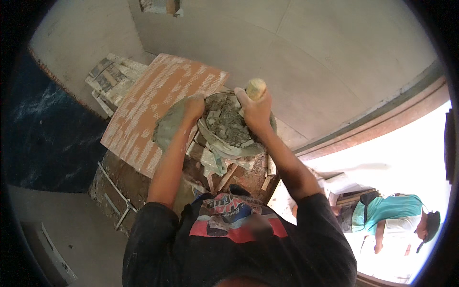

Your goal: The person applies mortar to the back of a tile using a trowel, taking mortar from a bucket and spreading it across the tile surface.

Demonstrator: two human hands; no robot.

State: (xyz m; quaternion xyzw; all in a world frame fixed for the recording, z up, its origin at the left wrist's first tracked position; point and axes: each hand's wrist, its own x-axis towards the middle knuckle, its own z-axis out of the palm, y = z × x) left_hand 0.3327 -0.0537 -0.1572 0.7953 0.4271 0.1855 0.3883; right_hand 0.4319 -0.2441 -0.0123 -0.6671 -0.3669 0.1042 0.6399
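Note:
My left hand (193, 107) is closed on a grey, mortar-coated piece (167, 124) beside the bucket's left rim; I cannot make out exactly what it is. My right hand (256, 112) grips a pale wooden handle (256, 86) of a tool at the right side of the bucket (227, 150); the tool's working end is hidden. The bucket holds lumpy grey mortar (227, 119). Behind it and to the left lies a large tan tile (143, 105) with rows of white patches. Broken pale pieces (213, 165) lie under and in front of the bucket.
A stack of boards (112, 79) leans at the back left beside a dark blue surface (52, 134). Sticks (119, 196) lie at lower left. A grey wall (334, 67) rises ahead and to the right. A co-worker in a teal shirt (382, 213) is in the bright opening at right.

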